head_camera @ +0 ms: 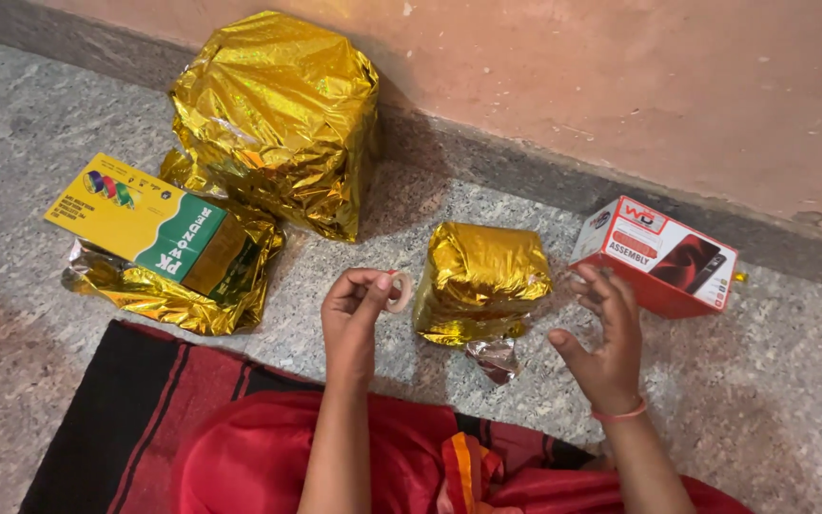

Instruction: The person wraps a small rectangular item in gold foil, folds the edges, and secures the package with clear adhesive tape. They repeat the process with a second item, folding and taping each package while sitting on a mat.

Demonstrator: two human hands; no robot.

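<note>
I look down on a floor of speckled grey stone (773,400), rough in grain, that meets a matt pinkish wall (620,76). My left hand (352,309) is raised above the floor with its fingers pinched together on a small roll of tape (399,290), a pale ring, smooth and slightly glossy, held between thumb and fingertips. My right hand (606,347) is open, the fingers spread and lightly curled, and I cannot tell whether the fingertips hold a thin strip of tape; it wears a thin pink bangle (618,413) at the wrist.

Between the two hands, on the floor, stands a small parcel (482,276), roughly cubic, wrapped in crinkled gold foil that shines with many sharp folds. Just in front of it lies a crumpled scrap of foil (495,360), silver side up.

Behind my right hand lies a red and white cardboard box (658,255), rectangular with clean edges. Against the wall stands a large parcel (278,119) in the same gold foil, bulky and wrinkled. To its left a yellow and green flat box (140,217) rests on an open sheet of gold foil (178,290), only partly covered. At the bottom I see red cloth (287,457) with an orange edge, soft and folded, on a black and red striped mat (116,419).
</note>
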